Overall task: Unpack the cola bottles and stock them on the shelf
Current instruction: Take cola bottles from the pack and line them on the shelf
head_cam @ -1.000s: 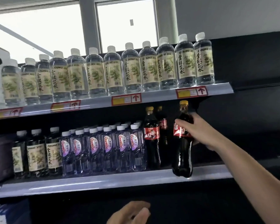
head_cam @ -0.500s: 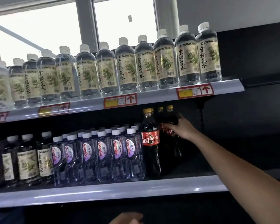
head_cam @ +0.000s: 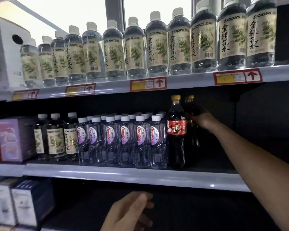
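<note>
The right hand reaches deep into the middle shelf at about 3 o'clock, fingers wrapped round a cola bottle at the back. A second cola stands upright at the shelf front, just left of that one and touching the row of clear water bottles. The left hand hangs at 6 o'clock below the shelf, fingers loosely curled, holding nothing. Tea bottles line the top shelf at 12 o'clock.

Just left of the right hand stands a front cola bottle. The held cola bottle stands behind it. Water bottles stand further left.
</note>
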Action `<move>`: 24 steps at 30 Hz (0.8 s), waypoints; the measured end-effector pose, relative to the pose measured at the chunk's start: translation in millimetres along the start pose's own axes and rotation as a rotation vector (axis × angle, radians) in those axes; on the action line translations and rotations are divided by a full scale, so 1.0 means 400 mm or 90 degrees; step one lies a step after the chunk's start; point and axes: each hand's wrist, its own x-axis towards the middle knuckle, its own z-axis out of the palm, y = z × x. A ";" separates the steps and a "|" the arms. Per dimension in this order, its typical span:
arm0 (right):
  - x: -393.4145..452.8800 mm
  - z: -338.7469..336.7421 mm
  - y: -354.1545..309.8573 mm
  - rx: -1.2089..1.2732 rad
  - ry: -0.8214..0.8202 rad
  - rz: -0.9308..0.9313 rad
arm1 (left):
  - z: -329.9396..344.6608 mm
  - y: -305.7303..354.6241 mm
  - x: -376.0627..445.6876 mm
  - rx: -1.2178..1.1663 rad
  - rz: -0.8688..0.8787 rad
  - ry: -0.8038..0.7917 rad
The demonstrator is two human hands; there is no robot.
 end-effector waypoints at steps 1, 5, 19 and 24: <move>-0.001 -0.003 -0.003 0.000 0.006 0.001 | 0.003 -0.002 -0.004 -0.017 0.015 0.002; -0.012 -0.014 -0.029 -0.047 0.011 0.029 | -0.011 -0.011 -0.011 -0.026 0.023 0.026; -0.074 0.004 -0.024 -0.134 -0.020 0.003 | -0.039 -0.043 -0.058 -0.021 -0.016 0.065; -0.079 0.021 0.004 -0.146 -0.010 0.016 | -0.054 -0.059 -0.082 -0.026 -0.043 0.085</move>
